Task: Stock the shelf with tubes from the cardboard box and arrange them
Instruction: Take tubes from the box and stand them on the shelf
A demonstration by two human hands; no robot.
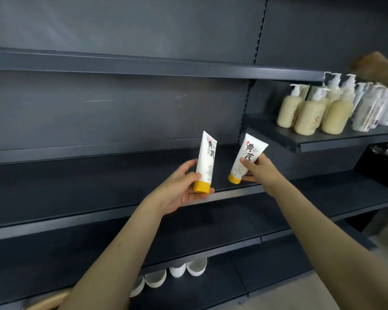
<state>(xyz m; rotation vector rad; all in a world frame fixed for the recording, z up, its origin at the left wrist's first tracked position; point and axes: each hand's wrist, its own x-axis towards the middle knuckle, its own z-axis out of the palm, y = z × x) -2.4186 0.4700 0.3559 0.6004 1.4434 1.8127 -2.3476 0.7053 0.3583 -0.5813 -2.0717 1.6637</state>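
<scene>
Two white tubes with yellow caps and black lettering are held cap-down over the front of the dark middle shelf (76,186). My left hand (184,186) grips the left tube (206,162) around its lower end and cap, upright. My right hand (258,171) pinches the right tube (248,157) near its middle, tilted to the right, its cap just above the shelf's front edge. A tan edge (47,303) at the bottom left may be the cardboard box; I cannot tell.
Cream pump bottles (309,113) and white bottles (372,108) crowd a higher shelf at the right, where another person's hand (376,66) reaches. White bowls (177,270) sit stacked on a low shelf. The shelf above the tubes (143,66) holds nothing.
</scene>
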